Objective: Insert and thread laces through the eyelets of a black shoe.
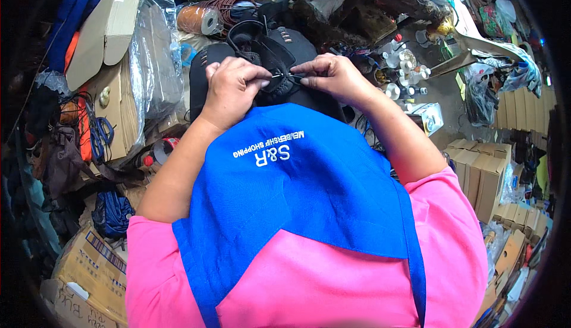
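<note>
In front of my chest lies a black sandal-like shoe [262,45] with straps and an open loop at its far end. My left hand [232,87] reaches in from the left, closed in a pinch at its near edge. A thin, shiny, needle-like piece [276,76] shows at those fingertips. From the right, my right hand [333,78] pinches close to the same spot, fingertips a small gap from the left ones. What it grips is too small to make out. Dark padded material [208,60] with pale stitches lies under and beside the shoe.
A spool of orange cord [199,20] in plastic stands beyond the shoe. Cardboard sheets [113,24] and clear plastic [156,54] lean at the left. Several small bottles [404,60] and a metal can [427,117] stand at the right, near stacked cardboard boxes [476,167].
</note>
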`<state>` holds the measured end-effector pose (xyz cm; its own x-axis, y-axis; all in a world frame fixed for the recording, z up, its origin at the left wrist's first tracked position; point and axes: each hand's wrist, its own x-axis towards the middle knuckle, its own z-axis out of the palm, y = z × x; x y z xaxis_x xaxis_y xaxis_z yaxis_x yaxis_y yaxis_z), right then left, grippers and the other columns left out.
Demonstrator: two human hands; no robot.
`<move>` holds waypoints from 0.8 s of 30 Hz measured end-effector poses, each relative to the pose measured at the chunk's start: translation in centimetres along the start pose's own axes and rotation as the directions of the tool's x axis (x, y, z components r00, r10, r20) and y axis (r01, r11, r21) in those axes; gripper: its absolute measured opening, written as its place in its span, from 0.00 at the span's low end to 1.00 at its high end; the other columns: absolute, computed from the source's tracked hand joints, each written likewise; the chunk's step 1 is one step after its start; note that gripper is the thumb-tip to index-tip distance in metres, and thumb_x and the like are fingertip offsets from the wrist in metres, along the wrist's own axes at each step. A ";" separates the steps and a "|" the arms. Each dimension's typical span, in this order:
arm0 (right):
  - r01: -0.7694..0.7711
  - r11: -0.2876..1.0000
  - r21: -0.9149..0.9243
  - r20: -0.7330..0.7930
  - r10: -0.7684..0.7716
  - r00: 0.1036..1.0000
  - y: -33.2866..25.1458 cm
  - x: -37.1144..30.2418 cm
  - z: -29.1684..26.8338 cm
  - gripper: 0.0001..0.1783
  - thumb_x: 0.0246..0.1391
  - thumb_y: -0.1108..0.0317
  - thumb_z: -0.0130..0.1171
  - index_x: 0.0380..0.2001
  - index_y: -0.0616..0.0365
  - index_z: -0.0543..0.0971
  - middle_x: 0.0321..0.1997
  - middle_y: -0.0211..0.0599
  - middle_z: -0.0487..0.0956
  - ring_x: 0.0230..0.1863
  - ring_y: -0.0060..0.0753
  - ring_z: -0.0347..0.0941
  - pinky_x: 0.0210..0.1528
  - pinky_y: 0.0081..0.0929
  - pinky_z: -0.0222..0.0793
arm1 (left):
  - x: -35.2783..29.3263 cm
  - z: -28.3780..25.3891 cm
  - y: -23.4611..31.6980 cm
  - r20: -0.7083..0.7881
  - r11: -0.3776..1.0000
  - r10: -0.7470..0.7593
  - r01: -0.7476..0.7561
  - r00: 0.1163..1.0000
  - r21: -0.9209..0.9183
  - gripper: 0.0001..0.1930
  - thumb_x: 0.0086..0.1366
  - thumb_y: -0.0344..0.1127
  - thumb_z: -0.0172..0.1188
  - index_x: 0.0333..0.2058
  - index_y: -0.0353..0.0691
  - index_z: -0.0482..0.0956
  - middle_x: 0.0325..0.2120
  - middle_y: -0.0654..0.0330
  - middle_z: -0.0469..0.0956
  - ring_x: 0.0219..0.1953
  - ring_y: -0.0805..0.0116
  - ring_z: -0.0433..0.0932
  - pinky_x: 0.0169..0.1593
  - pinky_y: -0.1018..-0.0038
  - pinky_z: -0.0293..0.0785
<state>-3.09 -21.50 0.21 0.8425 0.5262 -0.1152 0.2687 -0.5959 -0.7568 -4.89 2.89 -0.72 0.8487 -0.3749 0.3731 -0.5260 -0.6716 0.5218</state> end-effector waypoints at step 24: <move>0.010 0.969 0.247 0.117 -0.040 0.992 2.0 2.2 -0.9 0.12 0.48 0.71 0.64 0.39 0.56 0.83 0.36 0.33 0.81 0.40 0.22 0.74 0.47 0.23 0.69 | 2.7 1.3 -2.2 0.152 0.978 0.155 -0.129 0.976 -0.165 0.08 0.47 0.28 0.65 0.29 0.43 0.82 0.25 0.63 0.79 0.34 0.65 0.75 0.42 0.71 0.67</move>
<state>-0.34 -22.08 -1.00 0.7709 0.6167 -0.1595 0.1532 -0.4226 -0.8933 -1.34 2.51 -1.88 0.7555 -0.5669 0.3285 -0.6332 -0.5030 0.5883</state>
